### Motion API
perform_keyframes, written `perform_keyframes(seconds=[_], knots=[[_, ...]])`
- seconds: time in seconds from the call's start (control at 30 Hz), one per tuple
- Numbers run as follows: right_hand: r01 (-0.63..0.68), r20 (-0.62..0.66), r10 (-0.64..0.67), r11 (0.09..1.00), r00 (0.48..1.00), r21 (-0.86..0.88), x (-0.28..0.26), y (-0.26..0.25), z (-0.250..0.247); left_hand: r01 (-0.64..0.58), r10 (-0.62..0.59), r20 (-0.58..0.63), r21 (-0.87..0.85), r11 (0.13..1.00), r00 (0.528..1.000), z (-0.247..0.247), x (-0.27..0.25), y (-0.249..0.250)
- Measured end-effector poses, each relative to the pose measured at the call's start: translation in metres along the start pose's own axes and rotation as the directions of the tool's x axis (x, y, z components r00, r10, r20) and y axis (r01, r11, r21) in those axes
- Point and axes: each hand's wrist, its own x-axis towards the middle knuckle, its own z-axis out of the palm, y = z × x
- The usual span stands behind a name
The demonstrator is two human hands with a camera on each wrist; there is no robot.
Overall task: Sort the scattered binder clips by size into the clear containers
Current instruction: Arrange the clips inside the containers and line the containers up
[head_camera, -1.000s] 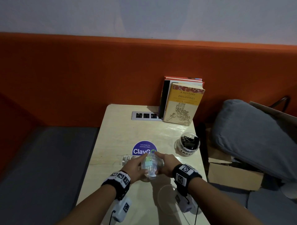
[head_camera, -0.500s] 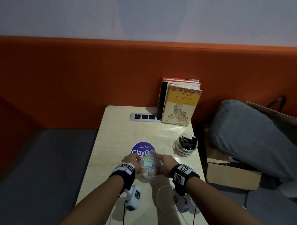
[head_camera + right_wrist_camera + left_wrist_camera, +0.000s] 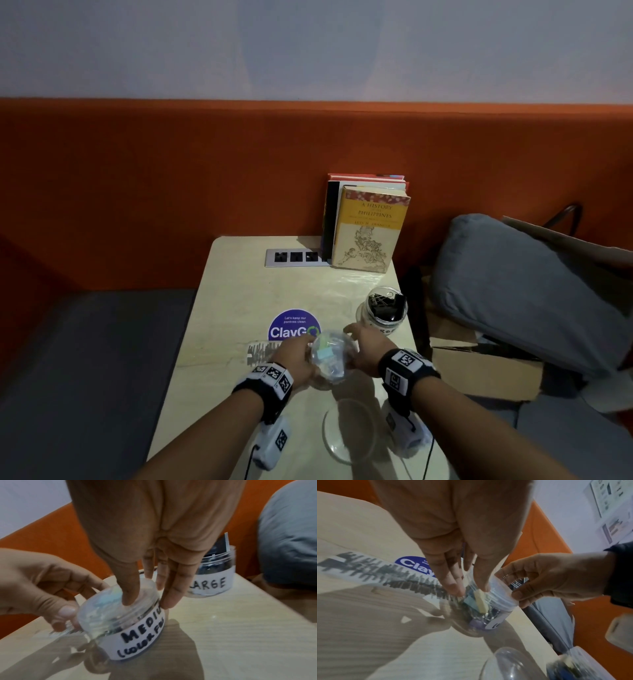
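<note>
Our right hand (image 3: 154,555) had its fingers spread over the clear lid (image 3: 118,599) of the medium jar (image 3: 123,632), thumb on top and fingertips down the lid's side by the label. Our left hand (image 3: 46,588) curled round the jar from the other side, thumb and fingers pressed to the threaded neck, as the left wrist view also showed. Both hands gripped the same jar, which stood on the table (image 3: 239,281) just in front of the round blue sticker (image 3: 291,325).

Inside it we could see pastel clips (image 3: 477,601), one pale yellow and one light blue among them, so the medium sorting looked done; we judged that we were putting the lid on or turning it, though whether it was fully seated we could not tell.

Beyond the right hand stood the large jar (image 3: 383,308), open-topped and holding black clips (image 3: 385,303). It had no lid on it. A loose clear lid (image 3: 349,431) lay on the table near us, between our forearms, probably meant for it.

We saw no clips loose on the table in any view. What seemed left was closing this jar and capping the large one. A further container showed at the corner of the left wrist view, too blurred to read.
</note>
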Motion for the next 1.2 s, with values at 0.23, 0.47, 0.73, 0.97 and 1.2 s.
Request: perform_keyframes(seconds=[0.23,0.47,0.73,0.97,1.2], knots=[[-0.151,-0.06,0.152,0.988,0.987,0.012,-0.017,0.067,-0.022,-0.083,0.08,0.086,0.029,0.996,0.993,0.023,0.013,0.048],[-0.263,-0.094,0.265,0.964,0.96,0.034,-0.029,0.107,-0.03,-0.177,0.166,0.109,0.105,0.979,0.98,0.047,0.023,0.082],[-0.283,-0.08,0.283,0.959,0.956,0.011,-0.036,0.129,-0.035,-0.206,0.191,0.133,0.114,0.972,0.973,0.058,0.032,0.096],[-0.249,-0.151,0.249,0.968,0.957,0.021,-0.026,0.127,-0.051,-0.162,0.159,0.034,0.122,0.979,0.987,0.046,0.042,0.093],[-0.131,-0.174,0.141,0.989,0.975,0.068,0.007,0.103,-0.074,-0.175,0.178,-0.021,0.1,0.98,0.984,0.021,0.058,0.099]])
